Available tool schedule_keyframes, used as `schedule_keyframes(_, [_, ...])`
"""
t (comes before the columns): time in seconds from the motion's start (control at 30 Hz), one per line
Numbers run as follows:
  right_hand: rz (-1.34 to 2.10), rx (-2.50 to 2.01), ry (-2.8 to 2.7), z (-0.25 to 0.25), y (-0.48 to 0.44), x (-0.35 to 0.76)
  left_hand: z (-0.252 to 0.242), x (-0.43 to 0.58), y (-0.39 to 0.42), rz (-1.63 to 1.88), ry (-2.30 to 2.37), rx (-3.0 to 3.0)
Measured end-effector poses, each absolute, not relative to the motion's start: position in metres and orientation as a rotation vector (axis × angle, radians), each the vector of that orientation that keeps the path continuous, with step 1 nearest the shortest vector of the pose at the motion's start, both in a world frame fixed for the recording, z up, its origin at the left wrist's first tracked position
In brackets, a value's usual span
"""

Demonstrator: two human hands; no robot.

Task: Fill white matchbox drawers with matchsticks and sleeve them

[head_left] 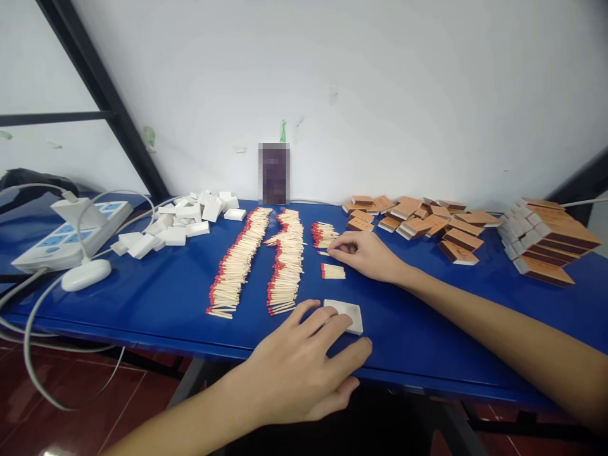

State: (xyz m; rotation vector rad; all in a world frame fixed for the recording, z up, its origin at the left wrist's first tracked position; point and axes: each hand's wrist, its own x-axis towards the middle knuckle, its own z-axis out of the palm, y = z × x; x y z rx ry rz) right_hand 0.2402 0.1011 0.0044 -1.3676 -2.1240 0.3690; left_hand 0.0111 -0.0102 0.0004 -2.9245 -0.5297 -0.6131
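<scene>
My right hand (367, 254) has thumb and forefinger pinched at the end of a single match (323, 253) lying on the blue table. Just beyond it is a short row of red-headed matches (325, 234); a small neat group of matches (333, 272) lies below. Near the table's front edge my left hand (311, 361) is spread, its fingertips at the white matchbox tray (354, 313), partly covering it. Whether they touch the tray's edge I cannot tell. Two long rows of matches, a left row (240, 259) and a middle row (287, 259), run away from me.
White matchbox trays (175, 225) are heaped at the back left. Orange-brown matchbox sleeves (418, 218) lie piled at the back right, beside a stack of filled matchboxes (551, 237). A power strip (71, 234) with white cables occupies the left end. A blurred dark rectangle (274, 174) stands against the wall.
</scene>
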Motion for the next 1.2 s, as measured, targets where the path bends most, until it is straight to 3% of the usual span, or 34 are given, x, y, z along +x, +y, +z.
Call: schedule_keyframes(1.2, [0.283, -1.332, -2.177, 0.001, 0.1046, 0.2421, 0.0019, 0.0115, -0.0113, -0.617, -0.53, -2.91])
